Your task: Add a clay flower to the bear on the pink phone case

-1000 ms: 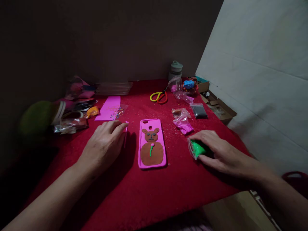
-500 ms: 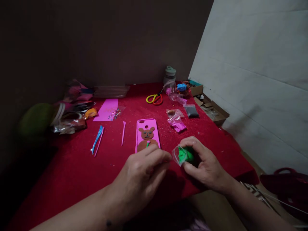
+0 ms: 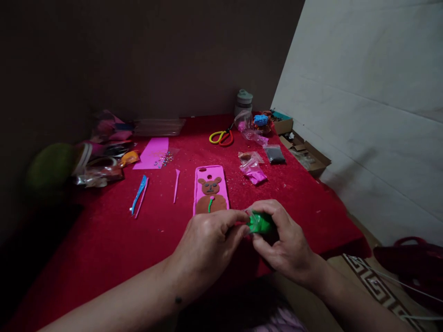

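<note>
Both hands meet near the front of the red table (image 3: 114, 240), over a small clear bag of green clay (image 3: 259, 222). My right hand (image 3: 282, 242) cradles the bag from below and the right, fingers curled around it. My left hand (image 3: 207, 244) pinches the bag's left edge with thumb and fingertips. Just behind the hands lies a pink phone case (image 3: 211, 189) bearing a brown clay bear with a small green stem. A thin pink sculpting tool (image 3: 176, 185) lies left of the case, and further left a blue tool (image 3: 139, 194) beside another pink stick.
Bags of pink clay (image 3: 254, 174), brown clay and black clay (image 3: 275, 154) lie right of the case. Yellow-and-red scissors (image 3: 221, 137), a grey bottle (image 3: 244, 101) and open cardboard boxes (image 3: 308, 154) sit at the back right. Pink paper (image 3: 154, 152) and cluttered packets fill the left.
My left hand left the pink tool on the table and came across to the green clay bag. My right hand lifted the bag and brought it toward me.
</note>
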Action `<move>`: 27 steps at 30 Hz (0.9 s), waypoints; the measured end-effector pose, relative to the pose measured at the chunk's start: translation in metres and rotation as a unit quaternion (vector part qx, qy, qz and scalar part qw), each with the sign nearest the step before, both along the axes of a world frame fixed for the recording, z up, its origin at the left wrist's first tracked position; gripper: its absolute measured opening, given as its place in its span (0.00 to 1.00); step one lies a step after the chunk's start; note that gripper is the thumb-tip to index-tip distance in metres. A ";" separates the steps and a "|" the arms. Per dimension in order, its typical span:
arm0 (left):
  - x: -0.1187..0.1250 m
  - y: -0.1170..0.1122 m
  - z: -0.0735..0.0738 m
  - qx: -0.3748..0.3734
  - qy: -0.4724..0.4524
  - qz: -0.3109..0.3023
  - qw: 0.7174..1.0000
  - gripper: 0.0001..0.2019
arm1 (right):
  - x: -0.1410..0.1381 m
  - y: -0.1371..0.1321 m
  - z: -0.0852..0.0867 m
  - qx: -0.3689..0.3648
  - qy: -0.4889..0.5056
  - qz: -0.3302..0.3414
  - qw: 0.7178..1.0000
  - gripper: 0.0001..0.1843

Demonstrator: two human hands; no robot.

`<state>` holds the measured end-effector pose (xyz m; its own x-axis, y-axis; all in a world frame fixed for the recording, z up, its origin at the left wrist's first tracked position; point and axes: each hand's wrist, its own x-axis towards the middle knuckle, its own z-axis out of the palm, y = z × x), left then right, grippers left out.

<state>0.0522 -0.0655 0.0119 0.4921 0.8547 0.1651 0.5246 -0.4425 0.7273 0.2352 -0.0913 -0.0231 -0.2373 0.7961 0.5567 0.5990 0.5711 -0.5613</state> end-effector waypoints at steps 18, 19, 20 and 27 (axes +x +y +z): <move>0.004 -0.002 -0.006 -0.080 -0.022 -0.001 0.997 0.06 | -0.001 -0.004 -0.001 0.000 0.016 0.003 1.000 0.22; 0.004 -0.002 -0.005 -0.083 -0.031 -0.004 0.996 0.06 | 0.000 -0.004 -0.001 -0.002 0.019 0.002 1.000 0.22; 0.003 -0.002 -0.006 -0.080 -0.036 -0.005 0.996 0.06 | 0.000 -0.004 -0.002 -0.003 0.020 0.000 1.000 0.22; 0.001 -0.007 -0.004 -0.026 -0.032 -0.004 0.999 0.04 | 0.000 -0.006 -0.001 -0.013 0.024 -0.001 1.000 0.23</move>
